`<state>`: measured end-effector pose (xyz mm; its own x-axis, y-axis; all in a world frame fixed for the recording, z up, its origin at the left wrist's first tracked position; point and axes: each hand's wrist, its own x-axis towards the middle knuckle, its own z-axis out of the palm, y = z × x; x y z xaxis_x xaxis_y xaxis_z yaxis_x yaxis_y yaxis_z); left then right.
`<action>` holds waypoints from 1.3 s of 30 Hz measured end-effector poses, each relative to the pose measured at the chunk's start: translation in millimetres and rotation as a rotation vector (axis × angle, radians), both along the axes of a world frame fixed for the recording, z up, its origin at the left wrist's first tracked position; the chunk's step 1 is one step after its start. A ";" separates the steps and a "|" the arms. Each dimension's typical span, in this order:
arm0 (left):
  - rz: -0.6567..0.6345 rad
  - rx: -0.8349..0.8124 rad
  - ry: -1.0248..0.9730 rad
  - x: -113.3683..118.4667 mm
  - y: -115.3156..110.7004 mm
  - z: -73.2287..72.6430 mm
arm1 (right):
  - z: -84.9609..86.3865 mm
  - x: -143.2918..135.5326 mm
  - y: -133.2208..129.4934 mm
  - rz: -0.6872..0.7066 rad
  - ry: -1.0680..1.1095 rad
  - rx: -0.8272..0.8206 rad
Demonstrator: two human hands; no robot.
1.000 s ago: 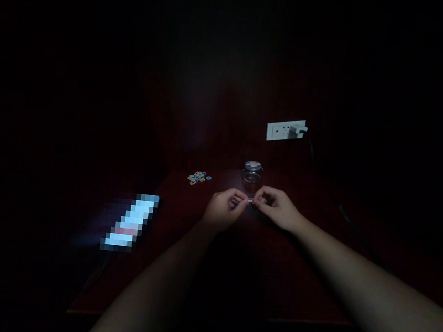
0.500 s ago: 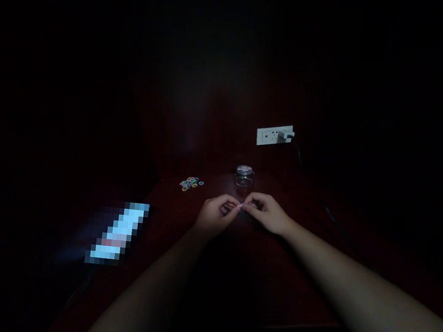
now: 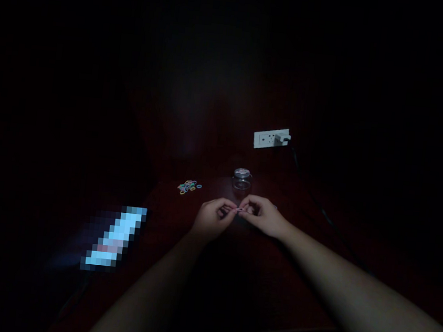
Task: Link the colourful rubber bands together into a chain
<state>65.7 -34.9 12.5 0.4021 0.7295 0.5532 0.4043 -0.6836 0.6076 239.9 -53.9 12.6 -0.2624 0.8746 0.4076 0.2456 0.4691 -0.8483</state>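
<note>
Between my two hands a small pink band (image 3: 239,209) is pinched, held above the dark red table. My left hand (image 3: 211,219) grips its left end between thumb and finger. From the other side, my right hand (image 3: 264,216) pinches its right end. Just beyond the hands stands a clear jar (image 3: 241,181) with a lid on top. To the left of the jar lies a loose pile of several coloured bands (image 3: 187,186), with a blue one at its right edge.
A lit, pixelated screen (image 3: 117,237) lies at the left. On the wall behind the jar is a white socket panel (image 3: 264,139) with a plug in it. A dark cable (image 3: 325,215) runs down to the right. The surroundings are very dark.
The pink band now shows as a small open loop between my fingertips, and my fingers have shifted slightly. The whole view has moved a little, with the surroundings lower and further left.
</note>
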 end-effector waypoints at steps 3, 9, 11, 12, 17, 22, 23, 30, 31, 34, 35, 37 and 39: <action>-0.002 0.000 -0.008 0.1 -0.9 0.9 | -0.1 0.4 0.4 0.010 -0.002 -0.010; -0.002 -0.003 -0.010 -0.4 -2.3 1.1 | 0.6 0.4 0.0 -0.022 -0.036 0.000; 0.007 0.001 -0.011 -0.8 -2.1 0.9 | 1.1 0.4 -0.6 -0.026 -0.054 0.010; 0.012 0.003 -0.012 -1.0 -1.9 0.9 | 1.3 0.5 -0.8 -0.028 -0.066 0.022; 0.029 0.016 -0.009 -1.9 -1.3 1.7 | 2.5 2.2 -0.8 -0.052 -0.103 0.081; 0.038 0.017 -0.009 -1.3 -2.4 2.9 | 3.0 2.8 -0.8 -0.047 -0.092 0.061; 0.036 0.018 -0.011 -1.1 -2.7 3.0 | 2.9 2.5 -0.9 -0.034 -0.087 0.046; 0.005 0.032 -0.008 -0.4 -3.5 2.4 | 2.2 1.3 -0.7 -0.024 -0.049 0.010; 0.008 0.036 -0.007 -0.4 -3.7 2.7 | 2.1 1.5 -0.5 -0.023 -0.043 0.004; 0.015 0.047 0.000 -0.4 -4.5 3.8 | 1.7 1.8 -0.3 0.001 -0.029 -0.014; 0.011 0.048 0.003 -0.2 -4.8 4.2 | 1.5 1.8 -0.3 0.011 -0.028 -0.017; 0.000 0.044 0.001 0.2 -5.1 4.5 | 0.7 1.6 -0.4 0.029 -0.024 -0.018; -0.009 0.035 -0.007 0.6 -5.0 4.2 | -0.3 1.2 -0.1 0.035 -0.018 -0.026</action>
<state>66.3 -39.9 16.7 0.4046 0.7059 0.5814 0.3943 -0.7082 0.5856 241.1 -54.0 12.3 -0.2996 0.8750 0.3802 0.2447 0.4556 -0.8559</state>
